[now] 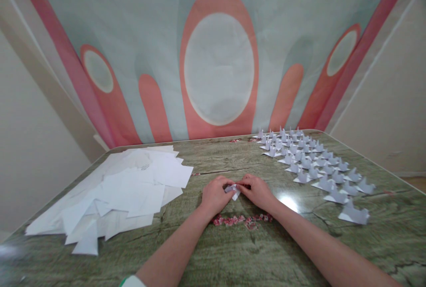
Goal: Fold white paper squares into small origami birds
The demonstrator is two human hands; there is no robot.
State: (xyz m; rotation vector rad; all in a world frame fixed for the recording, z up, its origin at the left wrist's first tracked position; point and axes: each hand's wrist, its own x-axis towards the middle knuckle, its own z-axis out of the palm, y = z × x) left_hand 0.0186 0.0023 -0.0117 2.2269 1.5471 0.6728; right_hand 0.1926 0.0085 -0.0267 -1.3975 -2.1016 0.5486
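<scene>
A small piece of folded white paper [235, 193] is pinched between my two hands, low over the middle of the table. My left hand [215, 194] has its thumb and fingers closed on the paper's left side. From the right, my right hand [255, 189] pinches the paper's upper right part with thumb and forefinger. Parts of the paper are hidden behind the fingers. To the right stand several rows of folded white paper birds [336, 194], the nearest one [354, 213] close to the front right.
A loose, overlapping pile of white paper sheets [133, 189] covers the table's left side. The table [213, 251] has a wood-grain top with pink blossom print. Behind its far edge hangs a backdrop [219, 65] with coral and pale oval shapes.
</scene>
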